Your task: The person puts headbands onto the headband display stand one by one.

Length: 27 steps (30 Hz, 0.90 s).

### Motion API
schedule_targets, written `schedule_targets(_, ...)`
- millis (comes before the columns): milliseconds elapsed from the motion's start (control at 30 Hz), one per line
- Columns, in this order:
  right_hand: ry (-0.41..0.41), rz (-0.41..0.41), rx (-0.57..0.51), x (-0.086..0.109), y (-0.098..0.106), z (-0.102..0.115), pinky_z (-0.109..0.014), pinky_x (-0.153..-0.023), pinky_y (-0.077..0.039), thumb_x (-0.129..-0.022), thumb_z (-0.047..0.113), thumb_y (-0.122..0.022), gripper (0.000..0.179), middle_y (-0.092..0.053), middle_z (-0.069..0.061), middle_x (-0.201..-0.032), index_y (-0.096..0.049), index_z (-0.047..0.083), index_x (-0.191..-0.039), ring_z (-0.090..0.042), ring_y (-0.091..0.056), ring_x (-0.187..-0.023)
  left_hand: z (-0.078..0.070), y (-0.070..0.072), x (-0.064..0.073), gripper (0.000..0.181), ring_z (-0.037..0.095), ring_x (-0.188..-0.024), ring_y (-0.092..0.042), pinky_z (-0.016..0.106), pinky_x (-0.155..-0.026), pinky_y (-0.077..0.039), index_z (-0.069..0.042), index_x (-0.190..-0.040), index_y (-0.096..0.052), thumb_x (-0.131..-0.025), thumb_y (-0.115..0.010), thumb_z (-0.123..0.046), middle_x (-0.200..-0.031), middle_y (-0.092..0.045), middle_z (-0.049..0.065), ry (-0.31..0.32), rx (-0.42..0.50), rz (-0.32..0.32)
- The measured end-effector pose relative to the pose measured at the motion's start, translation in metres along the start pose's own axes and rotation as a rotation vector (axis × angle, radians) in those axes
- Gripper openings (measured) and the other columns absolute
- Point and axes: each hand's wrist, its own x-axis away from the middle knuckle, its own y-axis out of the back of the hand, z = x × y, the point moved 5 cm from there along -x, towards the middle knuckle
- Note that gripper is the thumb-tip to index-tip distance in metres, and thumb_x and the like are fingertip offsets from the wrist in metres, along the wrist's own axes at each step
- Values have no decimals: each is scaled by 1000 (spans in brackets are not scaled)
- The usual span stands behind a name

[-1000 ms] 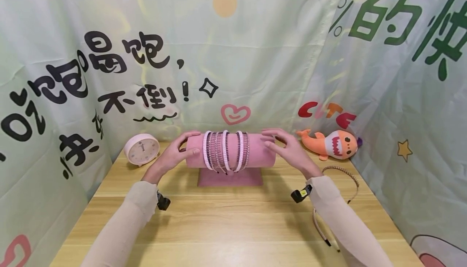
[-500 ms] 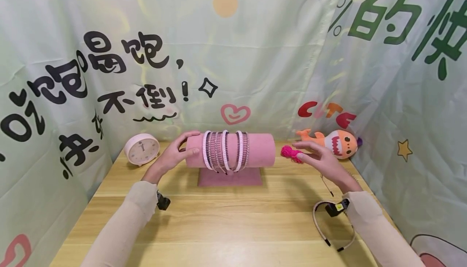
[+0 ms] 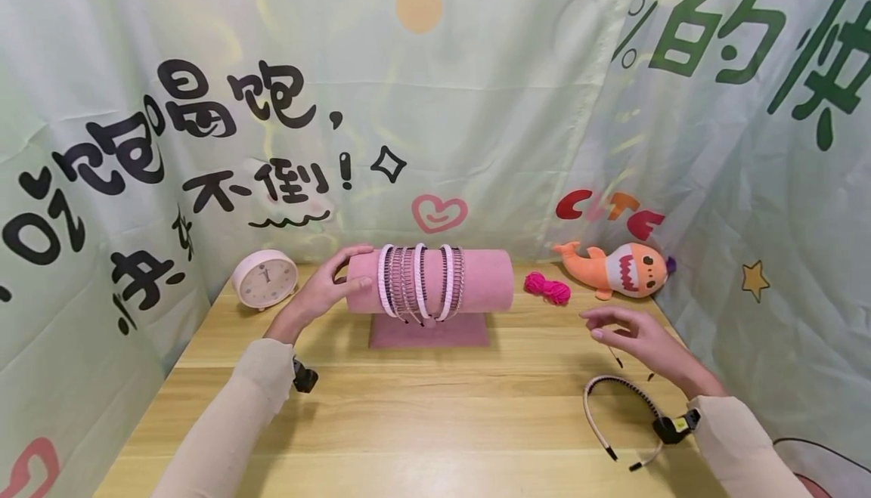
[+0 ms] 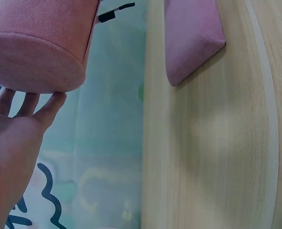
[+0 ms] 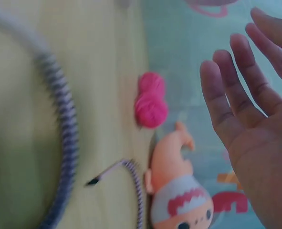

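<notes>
Far hoop (image 5: pixel 136 184): in the head view, we mostly lose it behind the right hand (image 3: pixel 645 341)
Left hand (image 3: pixel 325 286): grips the stand (image 3: pixel 434 279) by one end
Right hand: loose, holding nothing
Stand: on the desk (image 3: pixel 422 415)

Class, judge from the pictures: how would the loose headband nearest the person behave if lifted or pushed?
The headband is probably springy, since its narrow band holds an open arch. That thinness suggests it is light. Lying flat on the table, it would likely slide rather than roll.
</notes>
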Motion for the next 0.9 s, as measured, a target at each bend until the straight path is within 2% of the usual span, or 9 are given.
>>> schedule_targets(167,-51,46,-27,16,-2,-20,-18,-92,-57,-111,19,-65,34,-72,12,-128,-69,4,-142,5,-65,-115,0,1,0,68,43,-152,-47,65,-123,-43,-20,-163,-48,-101,-77,-21,-176,-34,12,-6,6,-1)
schedule_targets(367,-89,113,-24,32,-8,-44,-19,-93,-57,-111,20,-64,35,-75,-5,-132,-69,2,-141,8,-63,-115,0,0,0,69,43,-151,-47,65,-123,-43,-17,-163,-47,-101,-77,-20,-176,-34,12,-10,13,-1)
schedule_targets(433,-100,131,-35,37,-10,-51,-20,-91,-57,-111,20,-64,33,-76,-5,-131,-70,3,-139,6,-64,-113,0,-1,0,69,42,-152,-46,65,-124,-42,-15,-163,-46,-101,-77,-20,-176,-34,11,-12,12,1)
schedule_targets(667,14,161,-42,45,-16,-63,-21,-84,-58,-108,6,-65,26,-78,-2,-122,-71,-5,-131,4,-65,-105,2,0,1,68,41,-153,-46,65,-125,-42,-20,-163,-47,-102,-76,-20,-176,-35,9,-4,2,-6)
schedule_targets(900,-42,156,-26,48,-18,-72,-20,-83,-57,-108,9,-67,25,-77,-3,-123,-74,0,-131,7,-63,-105,0,-1,-1,69,41,-152,-46,64,-125,-42,-18,-163,-47,-102,-77,-21,-174,-37,8,-1,7,-5)
